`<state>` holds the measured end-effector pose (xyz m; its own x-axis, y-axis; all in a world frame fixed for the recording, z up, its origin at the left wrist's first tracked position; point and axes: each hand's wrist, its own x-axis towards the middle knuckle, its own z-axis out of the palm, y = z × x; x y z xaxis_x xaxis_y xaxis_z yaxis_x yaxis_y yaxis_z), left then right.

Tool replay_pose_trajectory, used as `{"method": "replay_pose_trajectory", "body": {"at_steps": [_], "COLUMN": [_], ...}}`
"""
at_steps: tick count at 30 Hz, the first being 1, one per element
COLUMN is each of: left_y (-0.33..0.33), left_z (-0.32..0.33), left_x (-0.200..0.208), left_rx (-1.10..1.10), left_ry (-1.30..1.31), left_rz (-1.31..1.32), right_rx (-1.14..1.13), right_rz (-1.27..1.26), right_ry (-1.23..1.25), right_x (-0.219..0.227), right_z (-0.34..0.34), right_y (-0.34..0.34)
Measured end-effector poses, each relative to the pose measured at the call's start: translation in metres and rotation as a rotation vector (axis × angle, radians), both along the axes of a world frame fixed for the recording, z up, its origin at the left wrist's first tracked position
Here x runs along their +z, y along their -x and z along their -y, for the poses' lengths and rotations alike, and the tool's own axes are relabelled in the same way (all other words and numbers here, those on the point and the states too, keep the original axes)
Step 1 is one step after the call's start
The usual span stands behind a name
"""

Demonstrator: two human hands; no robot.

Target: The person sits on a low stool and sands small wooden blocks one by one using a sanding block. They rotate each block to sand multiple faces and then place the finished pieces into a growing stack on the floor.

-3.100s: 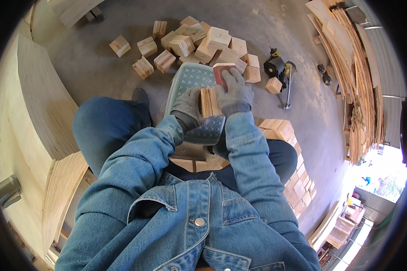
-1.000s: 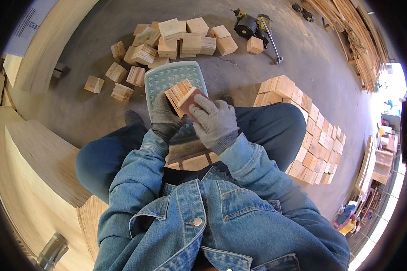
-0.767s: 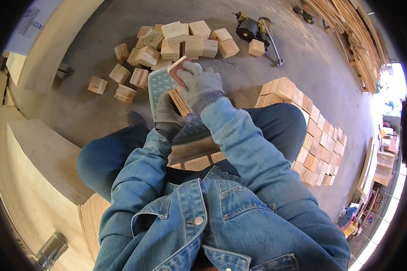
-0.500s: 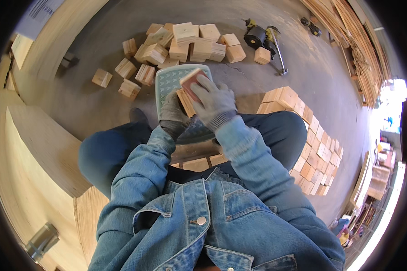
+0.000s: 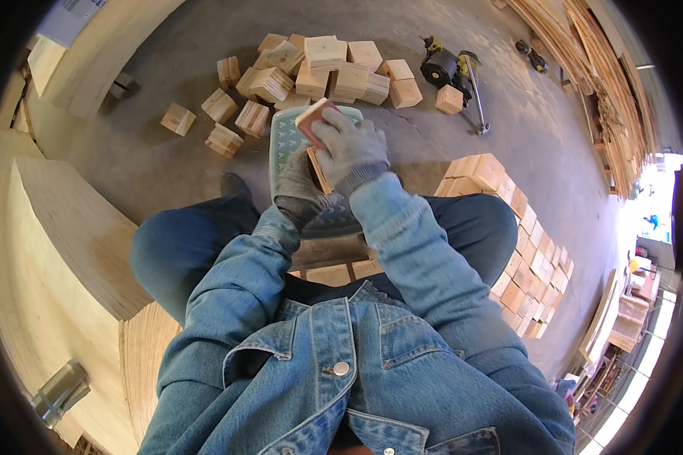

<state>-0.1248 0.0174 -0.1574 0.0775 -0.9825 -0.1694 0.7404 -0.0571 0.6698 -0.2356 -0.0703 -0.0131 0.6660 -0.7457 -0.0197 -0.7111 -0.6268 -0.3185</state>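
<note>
My right hand [image 5: 350,148], in a grey work glove, grips a sanding block [image 5: 311,117] with a reddish-brown face and a pale wooden edge. My left hand [image 5: 300,186], gloved too, is wrapped round a small wooden block [image 5: 319,171], which is mostly hidden between the two hands. The sanding block sticks out at the upper left, beyond the wooden block. Whether the two touch is hidden by my fingers. Both hands are above a pale teal plastic stool [image 5: 282,129] with a patterned top, between my knees.
Loose wooden blocks [image 5: 326,54] lie heaped on the floor beyond the stool. Neat rows of blocks [image 5: 530,254] stand by my right knee. Yellow-and-black power tools [image 5: 442,70] rest at the far right. Large timber pieces [image 5: 76,235] line the left, with a metal cylinder [image 5: 61,393].
The sanding block has moved a little up and left past the wooden block with my right hand. The wooden block looks narrower, more on edge. The whole view has shifted slightly.
</note>
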Motion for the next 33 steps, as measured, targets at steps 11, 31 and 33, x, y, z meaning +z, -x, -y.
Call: {"method": "replay_pose_trajectory", "body": {"at_steps": [11,31,33], "left_y": [-0.001,0.004,0.004], "left_z": [-0.003,-0.006,-0.004], "left_x": [-0.013,-0.031,-0.030], "left_rx": [0.134,0.156,0.110], "left_ry": [-0.010,-0.026,-0.028], "left_rz": [1.267,1.173,1.111], "right_rx": [0.060,-0.158,-0.238], "right_rz": [0.113,0.271,0.293], "right_ry": [0.026,-0.083,-0.267], "right_x": [-0.003,-0.044,-0.055], "right_z": [-0.049,0.075,0.074], "right_y": [0.065,0.056,0.083]}}
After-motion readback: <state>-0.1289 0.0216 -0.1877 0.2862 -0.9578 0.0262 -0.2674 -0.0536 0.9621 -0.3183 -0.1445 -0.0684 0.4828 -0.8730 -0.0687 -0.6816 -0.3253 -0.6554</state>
